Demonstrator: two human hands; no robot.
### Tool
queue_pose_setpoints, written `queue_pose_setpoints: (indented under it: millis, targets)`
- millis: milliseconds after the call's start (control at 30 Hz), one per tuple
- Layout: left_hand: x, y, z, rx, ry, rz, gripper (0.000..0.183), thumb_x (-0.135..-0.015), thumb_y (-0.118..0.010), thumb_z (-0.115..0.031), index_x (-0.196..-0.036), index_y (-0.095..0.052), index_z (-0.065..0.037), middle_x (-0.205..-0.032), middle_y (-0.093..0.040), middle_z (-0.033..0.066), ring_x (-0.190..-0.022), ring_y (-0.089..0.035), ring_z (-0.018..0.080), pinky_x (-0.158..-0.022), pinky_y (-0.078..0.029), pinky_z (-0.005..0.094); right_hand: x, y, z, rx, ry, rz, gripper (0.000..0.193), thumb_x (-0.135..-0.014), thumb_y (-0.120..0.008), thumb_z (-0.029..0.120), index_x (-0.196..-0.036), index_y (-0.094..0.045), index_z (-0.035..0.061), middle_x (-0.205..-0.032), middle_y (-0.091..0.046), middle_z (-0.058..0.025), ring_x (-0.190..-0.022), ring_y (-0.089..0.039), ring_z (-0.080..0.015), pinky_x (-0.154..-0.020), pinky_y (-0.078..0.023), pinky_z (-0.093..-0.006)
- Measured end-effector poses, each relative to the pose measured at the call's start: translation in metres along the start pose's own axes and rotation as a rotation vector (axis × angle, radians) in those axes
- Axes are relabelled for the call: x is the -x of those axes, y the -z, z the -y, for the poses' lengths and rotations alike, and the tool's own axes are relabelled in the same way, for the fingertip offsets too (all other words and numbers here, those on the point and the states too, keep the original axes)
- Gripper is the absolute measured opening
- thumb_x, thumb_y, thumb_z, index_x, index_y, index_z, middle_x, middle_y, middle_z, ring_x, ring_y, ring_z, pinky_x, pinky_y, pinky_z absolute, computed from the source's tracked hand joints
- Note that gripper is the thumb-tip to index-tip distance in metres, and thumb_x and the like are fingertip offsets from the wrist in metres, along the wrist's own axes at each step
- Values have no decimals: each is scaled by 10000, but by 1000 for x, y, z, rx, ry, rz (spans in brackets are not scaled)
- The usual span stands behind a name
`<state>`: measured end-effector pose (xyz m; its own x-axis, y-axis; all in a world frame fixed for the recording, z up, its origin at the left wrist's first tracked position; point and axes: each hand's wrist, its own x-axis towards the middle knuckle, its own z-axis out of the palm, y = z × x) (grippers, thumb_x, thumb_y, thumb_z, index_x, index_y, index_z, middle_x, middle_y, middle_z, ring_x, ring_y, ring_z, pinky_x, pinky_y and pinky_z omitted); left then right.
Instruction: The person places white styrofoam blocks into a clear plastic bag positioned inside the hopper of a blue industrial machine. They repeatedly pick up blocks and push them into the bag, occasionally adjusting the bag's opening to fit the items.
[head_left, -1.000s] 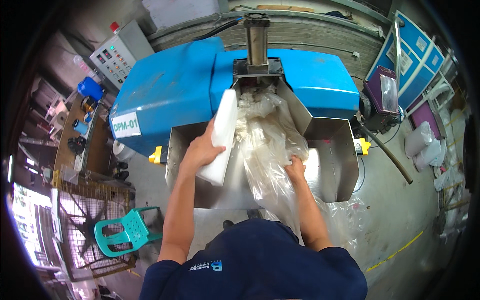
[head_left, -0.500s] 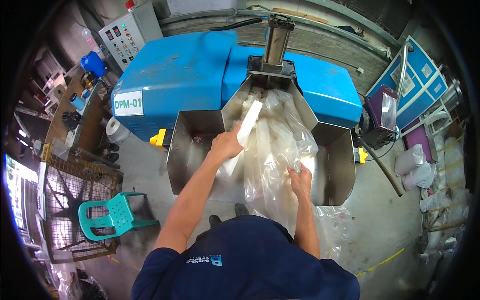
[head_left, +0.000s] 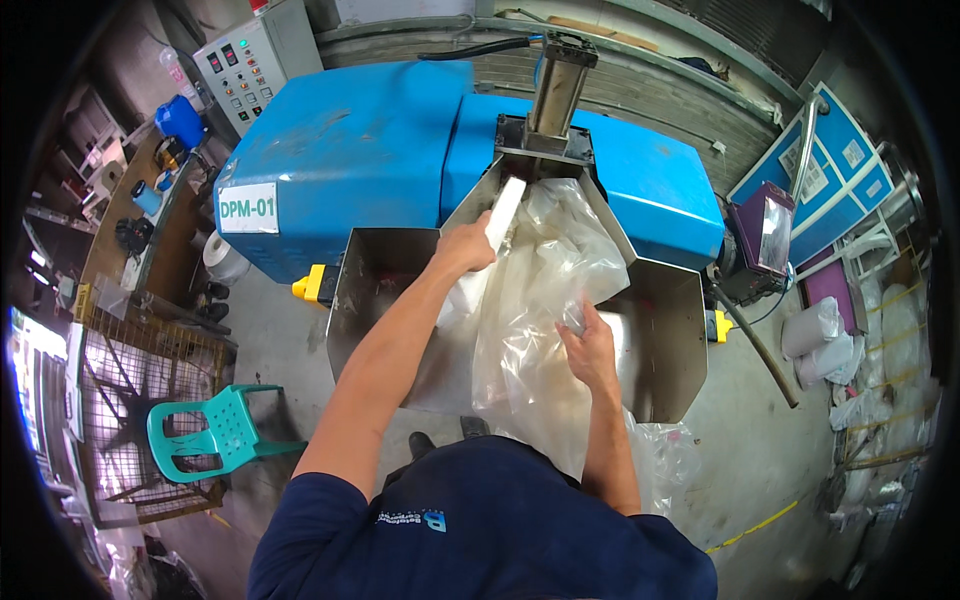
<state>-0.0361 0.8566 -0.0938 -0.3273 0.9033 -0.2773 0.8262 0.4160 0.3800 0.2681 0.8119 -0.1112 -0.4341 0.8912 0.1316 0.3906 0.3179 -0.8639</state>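
A long white flat bar (head_left: 507,212) is gripped in my left hand (head_left: 467,247), its far end pointing into the narrow metal throat of the blue machine (head_left: 350,140). Clear plastic film (head_left: 530,330) lies bunched in the metal feed hopper (head_left: 385,250) and hangs over its near side toward my body. My right hand (head_left: 590,350) rests on the right part of this film, with thumb and fingers apart. The lower end of the bar is partly hidden by my left hand and forearm.
A metal cylinder (head_left: 560,90) stands above the throat. Yellow-covered switches (head_left: 315,286) flank the hopper. To the left are a green plastic chair (head_left: 225,430), a large caged fan (head_left: 150,400) and a control cabinet (head_left: 245,75). A metal lever (head_left: 755,345) slants down at the right.
My left hand has pushed the bar farther toward the throat. My right hand has loosened its pinch and shifted slightly left on the film, which has slid and folded over.
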Motion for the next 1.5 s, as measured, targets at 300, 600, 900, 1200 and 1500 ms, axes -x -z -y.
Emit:
queue_pose_setpoints:
  millis: [300,600,900,1200,1500]
  targets:
    - [-35,1,-11,55,-29,-7,892,-854,-657,-184,-1689,-346,-165,-1356,-701,253,-1246,-677,423,-1055,-534,505,-8,-12,10,8,-86,98,743,-931,-758,56,-1600,-443,-18,-1359,-716,-225,-1222,-709,-288,-1056,-524,-362]
    - [-63,2,-22,177,24,-162,809,-899,-600,-175,-1676,-375,-173,-1348,-708,246,-1250,-679,416,-1067,-536,517,0,-13,-10,118,-133,33,808,-895,-804,143,-1610,-446,29,-1306,-731,-247,-1187,-723,-355,-1034,-540,-393]
    - [5,-13,-30,184,-7,-118,994,-925,-643,-237,-1734,-80,-109,-1321,-694,313,-1217,-691,452,-1044,-534,553,42,14,3,-204,-26,-151,998,-845,-887,236,-1664,-350,44,-1640,-442,-224,-1497,-459,-368,-1187,-429,-445]
    - [107,45,15,776,-171,-145,933,-963,-771,-258,-1712,-250,-61,-1645,-477,222,-1441,-542,295,-1203,-387,362,51,-3,-41,-300,-68,-24,982,-956,-774,492,-1676,-309,12,-1681,-374,-233,-1540,-397,-348,-1252,-345,-463]
    - [135,17,14,1845,-187,346,588,-1034,-719,-304,-1465,-571,66,-1301,-724,185,-1103,-737,241,-980,-588,368,51,-23,-7,-137,-241,390,631,-1034,-721,265,-1569,-496,17,-1517,-605,-192,-1433,-526,-333,-1192,-416,-408]
